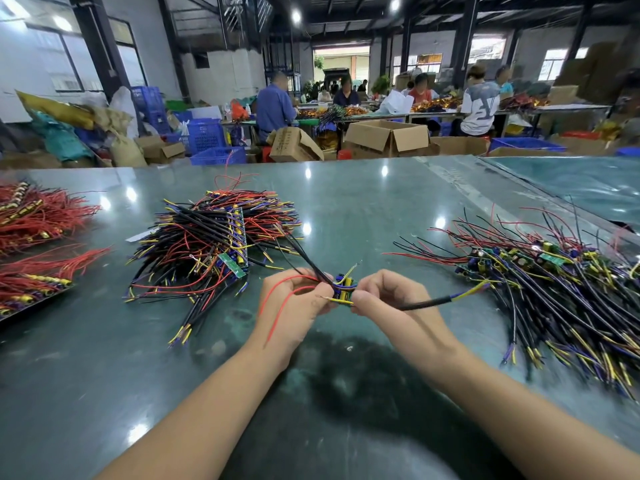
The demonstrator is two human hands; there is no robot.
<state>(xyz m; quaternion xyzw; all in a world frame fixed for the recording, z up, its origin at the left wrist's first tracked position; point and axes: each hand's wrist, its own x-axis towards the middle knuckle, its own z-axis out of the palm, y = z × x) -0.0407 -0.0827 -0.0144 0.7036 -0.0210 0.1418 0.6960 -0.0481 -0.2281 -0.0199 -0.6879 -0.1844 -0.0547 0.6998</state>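
A small circuit board (344,289) with yellow and blue parts sits between my two hands above the green table. My left hand (294,303) grips its left end, with red wires (277,313) looping over the fingers and black wires running up and away to the left pile. My right hand (391,299) pinches the board's right end together with a black cable (429,302) that ends in yellow and blue leads pointing right.
A heap of wired boards (211,244) lies to the left of my hands and a second heap (554,292) to the right. Red wire bundles (38,216) lie at the far left. Behind the glossy green table (363,202) are cardboard boxes, blue crates and seated workers.
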